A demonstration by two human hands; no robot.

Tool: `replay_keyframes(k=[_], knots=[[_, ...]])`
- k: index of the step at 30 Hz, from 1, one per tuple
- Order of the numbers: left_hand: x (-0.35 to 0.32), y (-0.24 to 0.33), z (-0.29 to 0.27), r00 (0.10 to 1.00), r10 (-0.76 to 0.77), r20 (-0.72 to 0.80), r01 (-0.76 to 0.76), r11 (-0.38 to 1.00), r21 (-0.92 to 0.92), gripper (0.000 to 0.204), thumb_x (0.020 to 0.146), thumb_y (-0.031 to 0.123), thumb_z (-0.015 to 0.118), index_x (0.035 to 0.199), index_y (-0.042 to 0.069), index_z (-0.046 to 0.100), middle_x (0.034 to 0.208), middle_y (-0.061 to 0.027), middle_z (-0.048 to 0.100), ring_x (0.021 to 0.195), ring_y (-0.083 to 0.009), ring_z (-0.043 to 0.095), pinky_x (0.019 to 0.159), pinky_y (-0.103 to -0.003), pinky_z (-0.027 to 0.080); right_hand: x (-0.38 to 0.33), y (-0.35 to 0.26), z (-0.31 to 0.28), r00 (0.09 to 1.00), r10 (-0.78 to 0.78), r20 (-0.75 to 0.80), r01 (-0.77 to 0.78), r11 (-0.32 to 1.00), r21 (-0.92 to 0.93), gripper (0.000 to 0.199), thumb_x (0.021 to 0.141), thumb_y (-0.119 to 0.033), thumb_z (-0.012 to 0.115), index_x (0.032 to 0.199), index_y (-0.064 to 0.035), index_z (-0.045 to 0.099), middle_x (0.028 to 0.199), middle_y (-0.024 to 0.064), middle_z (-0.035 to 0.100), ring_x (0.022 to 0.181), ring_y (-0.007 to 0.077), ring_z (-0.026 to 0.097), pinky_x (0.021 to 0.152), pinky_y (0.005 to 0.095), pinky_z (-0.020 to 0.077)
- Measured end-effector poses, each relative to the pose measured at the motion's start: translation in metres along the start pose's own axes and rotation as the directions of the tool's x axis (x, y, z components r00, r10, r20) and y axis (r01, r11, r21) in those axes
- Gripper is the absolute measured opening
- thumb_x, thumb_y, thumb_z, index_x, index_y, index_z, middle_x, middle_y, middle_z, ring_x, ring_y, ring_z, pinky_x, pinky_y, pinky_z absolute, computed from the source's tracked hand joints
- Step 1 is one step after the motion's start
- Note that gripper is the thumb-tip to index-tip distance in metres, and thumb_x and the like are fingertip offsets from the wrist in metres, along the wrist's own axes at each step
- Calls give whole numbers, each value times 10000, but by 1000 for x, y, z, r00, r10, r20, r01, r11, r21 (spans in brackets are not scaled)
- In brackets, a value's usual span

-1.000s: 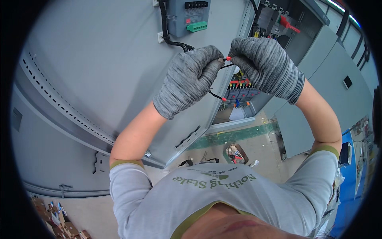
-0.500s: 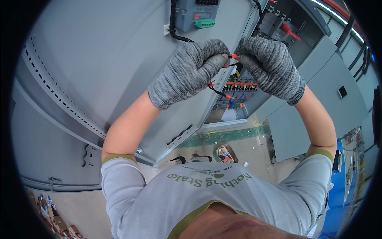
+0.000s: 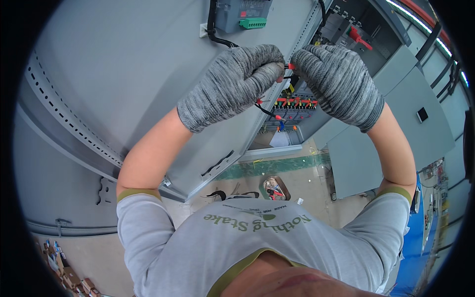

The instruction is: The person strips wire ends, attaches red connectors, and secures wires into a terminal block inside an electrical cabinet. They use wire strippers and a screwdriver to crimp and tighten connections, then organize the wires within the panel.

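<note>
Left hand (image 3: 231,86), in streaky grey knit glove, pinching thin black wire (image 3: 287,66); right hand (image 3: 341,85), gloved alike, pinching its red tip (image 3: 292,66). Wire bridges narrow gap between hands, before smooth grey door (image 3: 123,74).

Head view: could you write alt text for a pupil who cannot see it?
A person's grey-gloved left hand and right hand are close together at a red-tipped black wire, which the left hand pinches. Behind them are a large grey panel and, to its right, an open electrical cabinet.
</note>
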State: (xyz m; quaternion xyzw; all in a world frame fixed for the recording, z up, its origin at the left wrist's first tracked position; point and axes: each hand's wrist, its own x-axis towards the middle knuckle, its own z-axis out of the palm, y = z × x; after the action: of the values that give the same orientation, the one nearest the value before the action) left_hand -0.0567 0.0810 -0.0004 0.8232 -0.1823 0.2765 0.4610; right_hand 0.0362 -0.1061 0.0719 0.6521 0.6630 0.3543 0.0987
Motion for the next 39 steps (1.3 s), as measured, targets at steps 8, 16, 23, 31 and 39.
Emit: replay_keyframes(k=[8,16,23,31,39], knots=[[-3,-4,10,961,183,-208,-153,977,150,184,904,161,514,887,5,611,722,-102,593,652,-189,558,661,-299,462,1,-1,13,983,142,-113,-70,873,482,196,891,-165,523,977,-16,618,759,140,643,697,299,641,655,366,520],[0,-8,17,937,226,-268,-171,962,212,151,897,105,513,903,0,622,723,-115,619,631,-222,587,632,-302,476,5,-2,15,973,134,-189,-44,908,417,216,894,-150,535,1027,-1,618,788,159,651,723,319,640,691,358,531],[-1,-5,22,893,352,-280,-224,887,403,153,894,106,539,951,-1,632,757,-128,652,663,-216,636,632,-320,492,6,0,6,969,234,86,-224,664,714,206,922,-156,515,999,7,615,759,154,642,713,306,636,701,347,526],[-2,0,7,982,-71,-172,65,997,-40,213,930,180,515,934,0,629,844,-55,594,798,-124,549,755,-254,446,6,15,6,971,222,89,-228,747,624,210,882,-202,603,1003,-30,607,734,107,621,664,222,613,674,317,513],[-3,6,5,988,-50,-149,53,999,15,208,935,170,503,925,8,633,829,-52,586,780,-114,533,732,-256,441,9,14,5,975,187,-122,-85,815,573,208,847,-177,648,968,-7,640,762,110,643,686,214,638,665,305,520]])
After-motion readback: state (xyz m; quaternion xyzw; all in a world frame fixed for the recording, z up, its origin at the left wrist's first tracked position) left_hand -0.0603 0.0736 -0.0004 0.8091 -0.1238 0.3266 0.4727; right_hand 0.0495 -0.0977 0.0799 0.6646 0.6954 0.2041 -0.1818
